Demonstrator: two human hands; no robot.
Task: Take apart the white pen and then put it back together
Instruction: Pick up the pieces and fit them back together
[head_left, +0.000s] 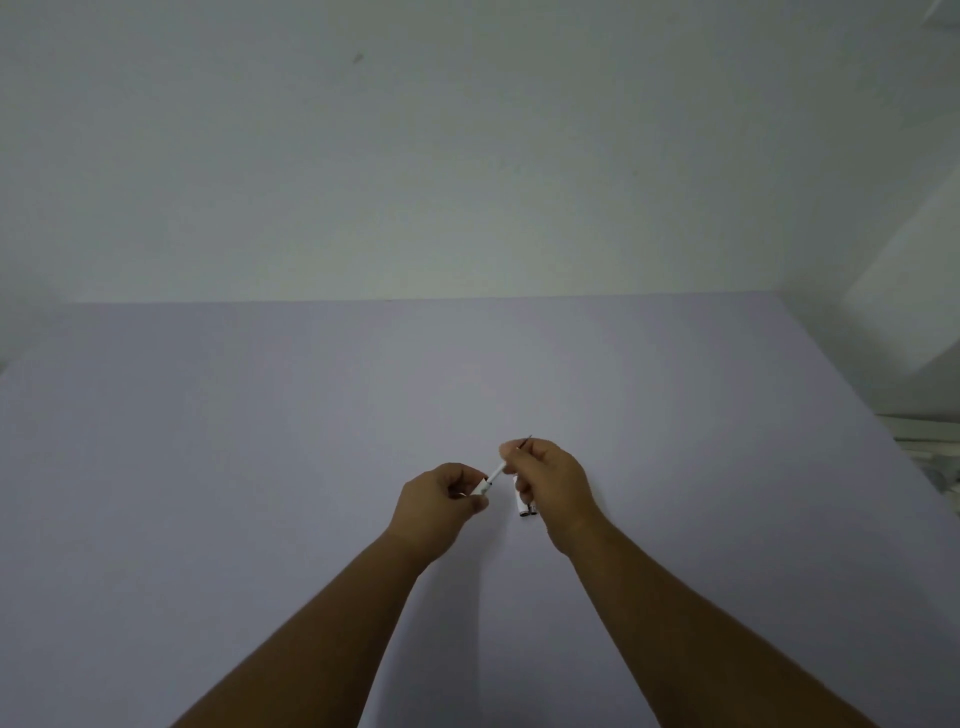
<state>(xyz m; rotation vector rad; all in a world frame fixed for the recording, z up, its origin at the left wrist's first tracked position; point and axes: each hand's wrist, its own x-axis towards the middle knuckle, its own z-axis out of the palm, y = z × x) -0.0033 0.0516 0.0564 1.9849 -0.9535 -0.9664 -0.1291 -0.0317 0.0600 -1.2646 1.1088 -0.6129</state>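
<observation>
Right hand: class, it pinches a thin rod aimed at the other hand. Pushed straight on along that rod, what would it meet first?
Most likely the white pen barrel held in the left hand; the right hand holds the refill, whose lower end sits at the barrel's mouth. Depth is uncertain.

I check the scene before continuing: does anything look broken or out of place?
Nothing stands out. The left hand holds the white barrel, the right hand the thin refill; more white pen parts lie on the table.

pale lilac table (260, 467), 2 short white pen pieces (525, 506) side by side on it
</observation>
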